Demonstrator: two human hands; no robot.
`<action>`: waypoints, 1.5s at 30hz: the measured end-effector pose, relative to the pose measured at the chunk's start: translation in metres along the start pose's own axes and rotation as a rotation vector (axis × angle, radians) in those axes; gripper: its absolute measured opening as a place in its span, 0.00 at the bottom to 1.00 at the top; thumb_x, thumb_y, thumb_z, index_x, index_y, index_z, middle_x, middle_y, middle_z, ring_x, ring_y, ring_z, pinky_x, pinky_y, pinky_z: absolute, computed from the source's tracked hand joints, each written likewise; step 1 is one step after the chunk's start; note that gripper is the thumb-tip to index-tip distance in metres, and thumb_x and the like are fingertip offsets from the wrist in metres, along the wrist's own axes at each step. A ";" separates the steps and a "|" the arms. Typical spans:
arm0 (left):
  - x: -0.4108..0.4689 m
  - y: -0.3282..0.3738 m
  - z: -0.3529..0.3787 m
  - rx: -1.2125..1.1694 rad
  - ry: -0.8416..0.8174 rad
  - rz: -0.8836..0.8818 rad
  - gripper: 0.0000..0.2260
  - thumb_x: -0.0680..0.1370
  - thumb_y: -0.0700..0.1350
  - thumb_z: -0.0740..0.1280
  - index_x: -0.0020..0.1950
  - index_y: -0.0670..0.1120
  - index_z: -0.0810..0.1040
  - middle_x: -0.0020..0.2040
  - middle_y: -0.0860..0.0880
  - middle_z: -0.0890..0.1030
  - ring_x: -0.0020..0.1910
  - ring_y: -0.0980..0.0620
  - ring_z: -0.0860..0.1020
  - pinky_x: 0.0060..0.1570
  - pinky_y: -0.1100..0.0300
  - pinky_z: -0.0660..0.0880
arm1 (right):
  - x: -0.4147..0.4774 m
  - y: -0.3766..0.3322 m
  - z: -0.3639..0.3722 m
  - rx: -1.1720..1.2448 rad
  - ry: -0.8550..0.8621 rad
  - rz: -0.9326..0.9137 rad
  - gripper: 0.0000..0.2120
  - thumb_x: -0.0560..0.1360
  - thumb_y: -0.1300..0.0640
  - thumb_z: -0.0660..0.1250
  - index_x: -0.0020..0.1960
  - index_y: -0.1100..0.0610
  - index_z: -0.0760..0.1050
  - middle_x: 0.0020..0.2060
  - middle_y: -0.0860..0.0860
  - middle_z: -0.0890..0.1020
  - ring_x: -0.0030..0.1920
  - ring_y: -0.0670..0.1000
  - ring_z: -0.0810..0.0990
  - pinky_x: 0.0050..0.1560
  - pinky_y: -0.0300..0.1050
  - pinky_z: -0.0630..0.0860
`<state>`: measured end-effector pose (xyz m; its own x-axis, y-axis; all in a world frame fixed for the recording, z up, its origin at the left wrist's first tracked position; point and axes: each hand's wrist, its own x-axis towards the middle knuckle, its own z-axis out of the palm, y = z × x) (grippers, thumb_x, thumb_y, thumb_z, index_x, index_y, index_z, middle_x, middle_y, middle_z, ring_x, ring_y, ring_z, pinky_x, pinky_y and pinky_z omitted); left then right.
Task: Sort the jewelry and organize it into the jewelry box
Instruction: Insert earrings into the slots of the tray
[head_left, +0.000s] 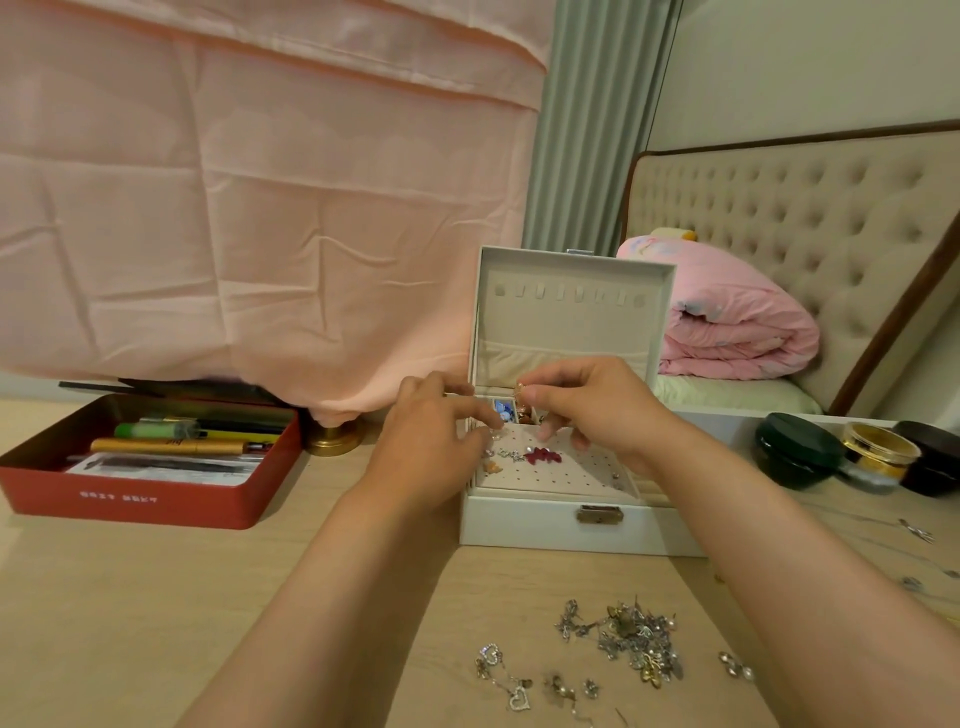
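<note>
head: earrings (543, 456) in jewelry box (545, 525)

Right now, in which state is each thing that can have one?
jewelry box, lid open and upright
red tin, open, no lid on
right hand, pinches a gold piece over the box
left hand, fingers curled, grip unclear
green jar, closed
loose jewelry, unsorted on the table
</note>
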<state>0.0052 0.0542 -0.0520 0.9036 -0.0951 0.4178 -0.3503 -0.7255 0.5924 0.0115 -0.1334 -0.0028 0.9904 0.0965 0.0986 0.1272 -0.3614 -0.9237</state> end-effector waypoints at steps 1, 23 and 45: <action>0.001 -0.002 -0.001 -0.009 0.026 -0.011 0.08 0.78 0.48 0.68 0.49 0.61 0.83 0.57 0.59 0.72 0.63 0.56 0.64 0.65 0.56 0.65 | 0.001 0.002 0.002 0.108 -0.043 0.065 0.07 0.77 0.61 0.72 0.55 0.59 0.82 0.47 0.55 0.87 0.32 0.49 0.84 0.22 0.37 0.69; 0.000 0.000 0.001 0.030 0.050 -0.109 0.05 0.77 0.52 0.70 0.52 0.60 0.82 0.61 0.55 0.75 0.63 0.53 0.66 0.56 0.56 0.68 | 0.011 0.010 0.012 -0.283 -0.162 -0.126 0.08 0.75 0.63 0.75 0.47 0.49 0.86 0.41 0.51 0.88 0.45 0.52 0.86 0.49 0.44 0.82; 0.001 -0.001 0.001 0.050 0.019 -0.065 0.04 0.78 0.52 0.68 0.48 0.61 0.80 0.57 0.55 0.76 0.60 0.52 0.69 0.55 0.53 0.71 | 0.014 0.002 0.016 -0.643 -0.090 -0.174 0.05 0.73 0.55 0.76 0.46 0.46 0.86 0.37 0.42 0.86 0.39 0.42 0.84 0.52 0.51 0.81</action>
<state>0.0070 0.0543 -0.0532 0.9189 -0.0345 0.3929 -0.2781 -0.7631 0.5834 0.0250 -0.1183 -0.0094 0.9479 0.2702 0.1688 0.3185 -0.8116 -0.4898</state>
